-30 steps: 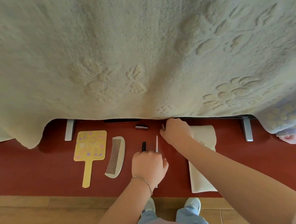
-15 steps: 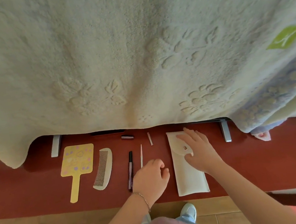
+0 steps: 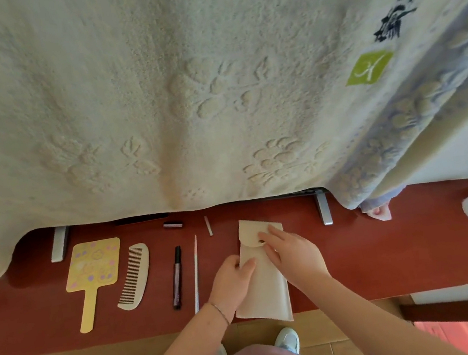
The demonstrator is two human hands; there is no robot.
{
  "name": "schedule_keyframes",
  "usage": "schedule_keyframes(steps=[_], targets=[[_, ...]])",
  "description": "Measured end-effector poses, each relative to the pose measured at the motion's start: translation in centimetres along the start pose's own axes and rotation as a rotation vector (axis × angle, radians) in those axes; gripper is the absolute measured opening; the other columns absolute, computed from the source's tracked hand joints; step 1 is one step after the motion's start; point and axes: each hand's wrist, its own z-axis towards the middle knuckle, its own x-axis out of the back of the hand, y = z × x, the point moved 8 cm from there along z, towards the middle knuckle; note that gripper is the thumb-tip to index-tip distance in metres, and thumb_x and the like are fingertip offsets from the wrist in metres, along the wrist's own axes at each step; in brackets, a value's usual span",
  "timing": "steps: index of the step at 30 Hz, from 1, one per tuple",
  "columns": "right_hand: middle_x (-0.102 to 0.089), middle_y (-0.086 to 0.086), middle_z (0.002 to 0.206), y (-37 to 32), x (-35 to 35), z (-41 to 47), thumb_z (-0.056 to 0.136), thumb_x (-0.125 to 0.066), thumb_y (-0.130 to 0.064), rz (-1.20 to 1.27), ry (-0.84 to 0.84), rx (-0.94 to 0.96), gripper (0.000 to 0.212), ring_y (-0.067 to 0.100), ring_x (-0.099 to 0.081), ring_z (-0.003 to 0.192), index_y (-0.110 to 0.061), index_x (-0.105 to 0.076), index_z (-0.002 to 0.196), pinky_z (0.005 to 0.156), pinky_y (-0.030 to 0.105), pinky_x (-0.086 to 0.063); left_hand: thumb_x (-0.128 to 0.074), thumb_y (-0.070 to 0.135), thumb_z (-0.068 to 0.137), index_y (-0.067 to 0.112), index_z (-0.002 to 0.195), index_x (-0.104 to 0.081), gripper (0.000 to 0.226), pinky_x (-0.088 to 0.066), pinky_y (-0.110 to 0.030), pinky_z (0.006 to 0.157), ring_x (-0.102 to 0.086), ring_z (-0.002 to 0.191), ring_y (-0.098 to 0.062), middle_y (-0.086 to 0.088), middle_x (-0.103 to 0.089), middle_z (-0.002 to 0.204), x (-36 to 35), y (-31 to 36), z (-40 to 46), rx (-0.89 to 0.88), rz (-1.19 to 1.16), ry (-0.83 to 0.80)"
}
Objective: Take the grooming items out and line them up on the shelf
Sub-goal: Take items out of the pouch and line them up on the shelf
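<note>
One mirror (image 3: pixel 94 268), one comb (image 3: pixel 134 277), one pouch (image 3: pixel 266 291), two caps (image 3: pixel 172 224).

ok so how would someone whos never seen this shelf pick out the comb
Start at the red shelf under the hanging cream towel and go to the row of items at its left end. The comb is second from the left, between the yellow mirror and the black pen. It is the only curved white piece with a row of fine teeth.

A home: towels (image 3: pixel 183 93) hang over a red shelf (image 3: pixel 391 260).
</note>
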Motion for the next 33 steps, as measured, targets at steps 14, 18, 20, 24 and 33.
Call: schedule_keyframes(steps=[14,18,20,24,33], targets=[[-0.052,-0.002,0.049,2.1,7.2,-1.4,0.09,-0.044,-0.033,0.235,0.382,-0.12,0.029,0.014,-0.044,0.042,-0.017,-0.067,0.083,0.036,0.027,-0.038,-0.058,0.015,0.088,0.024,0.119,-0.048,0.034,-0.054,-0.03,0.074,-0.067,0.09,-0.015,0.003,-0.067,0.107,-0.5,1.8,-2.3,-0.068,-0.284,-0.18],[-0.061,-0.003,0.081,2.3,9.2,-0.7,0.088,-0.056,-0.025,0.332,0.443,-0.167,0.014,0.012,-0.053,0.057,-0.017,-0.062,0.098,0.046,0.022,-0.042,-0.058,0.012,0.088,0.028,0.115,-0.048,0.033,-0.054,-0.028,0.071,-0.067,0.091,-0.014,0.004,-0.068,0.107,-1.0,1.7,-3.0,-0.041,-0.343,-0.263],[-0.058,0.005,0.096,2.1,10.6,-0.8,0.08,-0.066,-0.01,0.23,0.55,-0.157,0.029,0.017,-0.053,0.063,-0.015,-0.055,0.106,0.048,0.024,-0.045,-0.056,0.006,0.088,0.022,0.117,-0.049,0.034,-0.054,-0.033,0.077,-0.066,0.094,-0.019,-0.002,-0.067,0.109,-1.3,1.8,-3.3,-0.011,-0.391,-0.308],[-0.052,0.008,0.078,1.0,11.3,-0.7,0.072,-0.053,-0.001,-0.069,0.624,0.001,0.015,0.024,-0.046,0.064,-0.01,-0.06,0.082,0.056,0.036,-0.045,-0.054,0.004,0.085,0.015,0.12,-0.053,0.038,-0.048,-0.044,0.094,-0.06,0.106,-0.028,-0.012,-0.064,0.115,-2.1,2.5,-3.9,-0.024,-0.422,-0.424],[-0.055,-0.011,0.094,1.5,7.8,-0.4,0.071,-0.062,-0.048,0.501,0.168,0.016,0.039,0.015,-0.053,0.088,-0.02,-0.065,0.098,0.072,0.025,-0.047,-0.056,0.008,0.066,0.023,0.121,-0.048,0.058,-0.049,-0.032,0.083,-0.056,0.106,-0.024,-0.01,-0.06,0.116,-1.5,3.0,-3.9,-0.052,-0.432,-0.419]])
